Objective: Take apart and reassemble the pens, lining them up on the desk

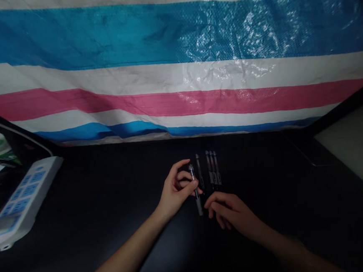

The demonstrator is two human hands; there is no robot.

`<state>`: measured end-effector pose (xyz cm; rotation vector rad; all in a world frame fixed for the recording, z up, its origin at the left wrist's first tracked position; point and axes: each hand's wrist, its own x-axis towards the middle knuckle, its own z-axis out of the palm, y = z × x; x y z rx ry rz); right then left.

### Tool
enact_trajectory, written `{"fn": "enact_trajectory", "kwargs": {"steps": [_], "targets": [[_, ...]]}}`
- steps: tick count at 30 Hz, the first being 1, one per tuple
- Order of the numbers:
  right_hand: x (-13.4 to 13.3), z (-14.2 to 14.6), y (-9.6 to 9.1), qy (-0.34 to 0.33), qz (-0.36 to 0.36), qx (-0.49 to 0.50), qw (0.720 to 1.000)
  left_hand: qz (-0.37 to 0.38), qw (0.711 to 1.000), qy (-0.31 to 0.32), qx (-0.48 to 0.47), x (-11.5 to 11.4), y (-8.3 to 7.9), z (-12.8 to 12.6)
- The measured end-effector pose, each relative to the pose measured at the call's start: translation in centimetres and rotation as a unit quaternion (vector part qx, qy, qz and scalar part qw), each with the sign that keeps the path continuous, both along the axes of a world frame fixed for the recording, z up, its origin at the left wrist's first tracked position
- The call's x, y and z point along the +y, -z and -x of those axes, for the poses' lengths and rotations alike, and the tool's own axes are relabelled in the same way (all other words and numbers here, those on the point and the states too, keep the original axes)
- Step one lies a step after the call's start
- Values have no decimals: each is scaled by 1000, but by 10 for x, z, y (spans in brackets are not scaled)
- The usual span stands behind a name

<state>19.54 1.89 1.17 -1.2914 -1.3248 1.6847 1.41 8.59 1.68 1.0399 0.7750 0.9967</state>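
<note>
A slim pen (199,205) with a clear barrel and a greyish lower end is gripped between the thumb and fingers of my left hand (177,187). Its lower end points down toward me. My right hand (231,209) hovers just right of that end, fingers loosely bent and apart, holding nothing I can see. Beyond the hands, a similar pen (198,166) lies on the black table, partly behind my left fingertips. To its right, three more pens (213,167) lie side by side, pointing away from me.
On the left stands a white power strip (46,180) with blue sockets and a small red light. A striped plastic sheet (129,35) hangs across the back of the black table (109,179). A pale panel (354,139) borders the right side.
</note>
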Motion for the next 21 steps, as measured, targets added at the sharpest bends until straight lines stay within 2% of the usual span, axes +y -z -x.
{"fn": "enact_trajectory", "kwargs": {"steps": [6, 12, 21], "targets": [[1, 0, -2, -2, -2, -5, 1000, 12, 1000, -24, 14, 3, -2, 0], [1, 1, -7, 0, 5, -12, 1000, 8, 1000, -21, 12, 5, -2, 2], [-1, 3, -7, -2, 5, -23, 1000, -65, 993, -38, 89, 12, 13, 5]]}}
